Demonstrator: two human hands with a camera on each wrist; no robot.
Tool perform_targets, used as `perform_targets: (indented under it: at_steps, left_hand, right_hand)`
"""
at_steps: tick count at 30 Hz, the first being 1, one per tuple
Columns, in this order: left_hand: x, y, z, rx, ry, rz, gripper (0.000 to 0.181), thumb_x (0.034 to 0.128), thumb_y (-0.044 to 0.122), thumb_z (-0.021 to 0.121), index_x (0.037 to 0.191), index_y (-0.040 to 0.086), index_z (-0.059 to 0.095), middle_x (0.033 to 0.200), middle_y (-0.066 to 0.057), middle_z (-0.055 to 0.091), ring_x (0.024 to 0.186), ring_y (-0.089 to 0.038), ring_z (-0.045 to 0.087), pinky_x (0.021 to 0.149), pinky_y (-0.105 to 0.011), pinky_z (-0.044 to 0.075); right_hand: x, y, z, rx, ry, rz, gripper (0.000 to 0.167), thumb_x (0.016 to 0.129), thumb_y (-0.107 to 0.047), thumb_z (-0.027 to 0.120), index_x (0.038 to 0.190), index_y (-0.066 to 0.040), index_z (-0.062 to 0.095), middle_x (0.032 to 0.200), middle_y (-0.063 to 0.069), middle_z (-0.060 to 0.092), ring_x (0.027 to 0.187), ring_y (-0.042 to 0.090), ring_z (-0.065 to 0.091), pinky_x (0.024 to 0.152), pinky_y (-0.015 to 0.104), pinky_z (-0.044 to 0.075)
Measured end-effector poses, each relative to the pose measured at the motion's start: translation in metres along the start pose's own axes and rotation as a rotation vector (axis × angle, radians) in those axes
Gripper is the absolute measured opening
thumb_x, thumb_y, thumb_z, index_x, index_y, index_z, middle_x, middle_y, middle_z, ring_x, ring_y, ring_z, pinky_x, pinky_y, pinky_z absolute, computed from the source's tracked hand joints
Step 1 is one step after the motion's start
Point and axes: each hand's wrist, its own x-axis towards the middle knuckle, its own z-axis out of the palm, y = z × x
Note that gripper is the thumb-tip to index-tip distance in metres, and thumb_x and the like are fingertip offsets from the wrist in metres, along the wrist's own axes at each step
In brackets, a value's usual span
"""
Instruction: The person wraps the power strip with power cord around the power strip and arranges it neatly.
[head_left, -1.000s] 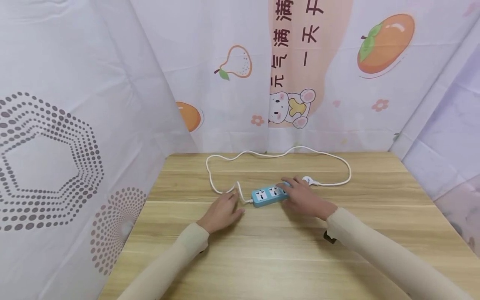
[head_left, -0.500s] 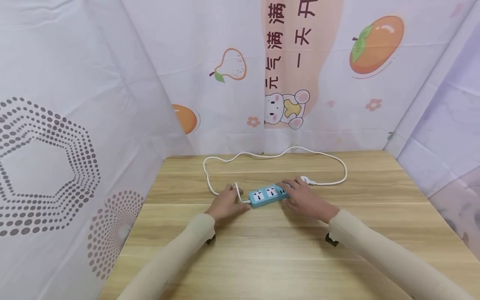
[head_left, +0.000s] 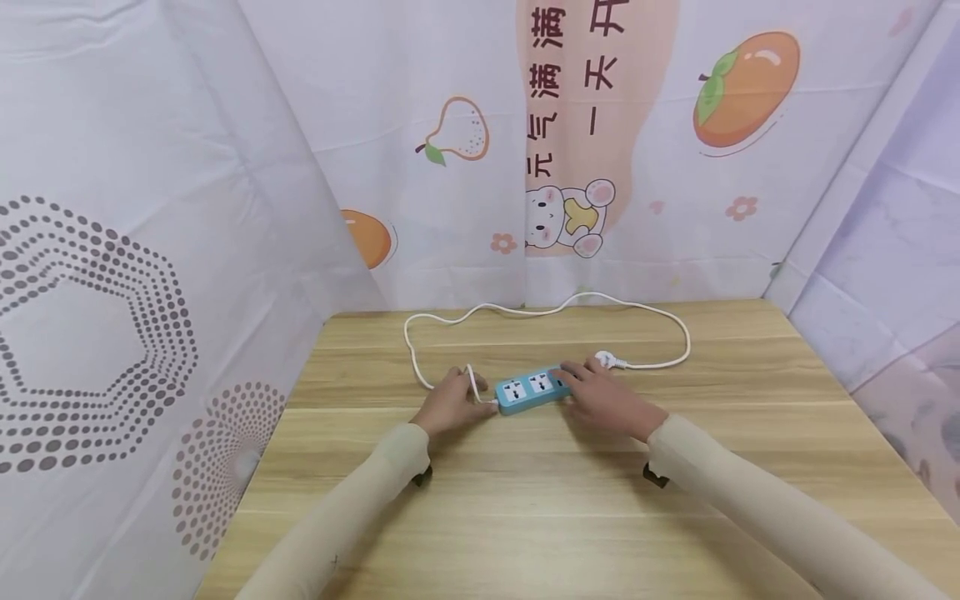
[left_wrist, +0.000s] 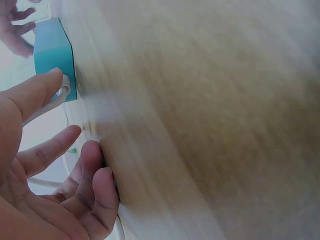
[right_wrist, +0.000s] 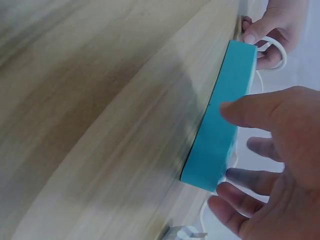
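A blue power strip (head_left: pixel 531 392) with white sockets lies on the wooden table. Its white cord (head_left: pixel 551 312) leaves the left end and rises in a small loop. My left hand (head_left: pixel 448 402) is at that end. In the left wrist view its thumb (left_wrist: pixel 47 87) lies against the cord by the strip; the other fingers are spread apart below, loosely bent. My right hand (head_left: pixel 603 400) holds the strip's right end loosely, its thumb (right_wrist: pixel 245 109) along the near side in the right wrist view and its fingers over the top, hiding part of it.
The cord runs in a wide curve behind the strip to a white plug (head_left: pixel 606 360) just beyond my right hand. A patterned curtain (head_left: pixel 420 167) hangs along the table's back edge. Bare wood (head_left: pixel 525 517) lies in front of my hands.
My left hand has moved right to the strip's left end, and its fingers have come under the cord loop. My right hand stays at the right end. The view has shifted slightly.
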Motion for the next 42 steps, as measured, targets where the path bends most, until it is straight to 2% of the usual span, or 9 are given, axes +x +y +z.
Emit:
perform_targets:
  at_steps: [6, 10, 18, 23, 27, 32, 35, 39, 42]
  left_hand:
    - [-0.005, -0.002, -0.003, 0.032, -0.004, 0.007, 0.052, 0.0833, 0.044, 0.086, 0.12, 0.01, 0.07, 0.104, -0.005, 0.056, 0.091, -0.02, 0.051, 0.081, -0.039, 0.048]
    - [-0.012, -0.003, -0.007, 0.041, -0.003, -0.019, 0.049, 0.0835, 0.044, 0.086, 0.113, 0.008, 0.069, 0.101, -0.006, 0.054, 0.086, -0.021, 0.052, 0.075, -0.038, 0.048]
    - [-0.02, -0.007, -0.014, -0.008, -0.03, -0.027, 0.031, 0.0855, 0.037, 0.085, 0.098, 0.011, 0.071, 0.092, -0.004, 0.06, 0.078, -0.02, 0.056, 0.072, -0.037, 0.049]
    - [-0.026, -0.01, -0.015, -0.078, -0.061, -0.013, 0.031, 0.0859, 0.035, 0.085, 0.098, 0.009, 0.072, 0.092, -0.004, 0.068, 0.074, -0.016, 0.062, 0.069, -0.034, 0.053]
    - [-0.029, -0.009, -0.012, -0.173, -0.113, 0.041, 0.041, 0.09, 0.039, 0.081, 0.111, 0.005, 0.072, 0.1, -0.004, 0.071, 0.078, -0.014, 0.066, 0.074, -0.033, 0.056]
    - [-0.032, 0.004, -0.005, -0.412, -0.179, 0.104, 0.046, 0.0969, 0.042, 0.072, 0.133, 0.016, 0.062, 0.108, -0.006, 0.069, 0.083, -0.025, 0.069, 0.07, -0.039, 0.057]
    - [-0.034, 0.012, -0.003, -0.558, -0.201, 0.12, 0.053, 0.0996, 0.041, 0.068, 0.145, 0.02, 0.05, 0.121, -0.005, 0.066, 0.098, -0.029, 0.069, 0.08, -0.04, 0.058]
    - [-0.036, 0.019, -0.002, -0.661, -0.211, 0.121, 0.061, 0.1025, 0.043, 0.062, 0.153, 0.017, 0.041, 0.136, -0.005, 0.06, 0.115, -0.028, 0.065, 0.094, -0.043, 0.054]
    - [-0.037, 0.024, -0.003, -0.685, -0.196, 0.109, 0.064, 0.1034, 0.048, 0.058, 0.155, 0.014, 0.039, 0.139, -0.006, 0.059, 0.117, -0.028, 0.063, 0.093, -0.046, 0.053]
  right_hand:
    - [0.008, 0.002, 0.005, 0.027, -0.047, 0.046, 0.057, 0.093, -0.016, 0.077, 0.144, -0.002, 0.055, 0.139, 0.026, 0.056, 0.11, 0.038, 0.051, 0.093, 0.05, 0.047]
    - [0.013, 0.005, 0.009, 0.038, -0.071, 0.065, 0.062, 0.092, -0.019, 0.079, 0.144, 0.0, 0.053, 0.135, 0.025, 0.056, 0.11, 0.037, 0.05, 0.094, 0.05, 0.048]
    - [0.017, 0.001, 0.011, 0.116, -0.199, 0.124, 0.055, 0.091, -0.03, 0.08, 0.13, 0.004, 0.062, 0.111, 0.011, 0.049, 0.09, 0.02, 0.051, 0.08, 0.038, 0.051]
    - [0.016, -0.009, 0.012, 0.112, -0.18, 0.1, 0.055, 0.095, -0.034, 0.076, 0.126, 0.008, 0.061, 0.11, 0.011, 0.048, 0.081, 0.016, 0.051, 0.074, 0.034, 0.051]
    - [0.019, -0.019, 0.009, 0.182, -0.114, 0.113, 0.055, 0.097, -0.035, 0.073, 0.129, 0.008, 0.061, 0.109, 0.011, 0.051, 0.082, 0.017, 0.053, 0.075, 0.036, 0.05]
    - [0.024, -0.036, -0.004, 0.332, -0.082, 0.143, 0.052, 0.098, -0.034, 0.071, 0.13, 0.005, 0.064, 0.108, 0.009, 0.054, 0.084, 0.017, 0.053, 0.075, 0.036, 0.049]
    - [0.025, -0.048, -0.009, 0.412, -0.079, 0.151, 0.05, 0.099, -0.034, 0.07, 0.132, 0.003, 0.065, 0.107, 0.008, 0.054, 0.085, 0.016, 0.051, 0.074, 0.034, 0.048]
    - [0.028, -0.058, -0.012, 0.516, -0.079, 0.158, 0.049, 0.1, -0.034, 0.068, 0.136, 0.0, 0.064, 0.105, 0.005, 0.056, 0.087, 0.016, 0.049, 0.074, 0.034, 0.047]
    - [0.029, -0.061, -0.013, 0.606, -0.091, 0.187, 0.048, 0.101, -0.034, 0.068, 0.137, -0.001, 0.064, 0.103, 0.004, 0.056, 0.088, 0.017, 0.051, 0.074, 0.034, 0.048]
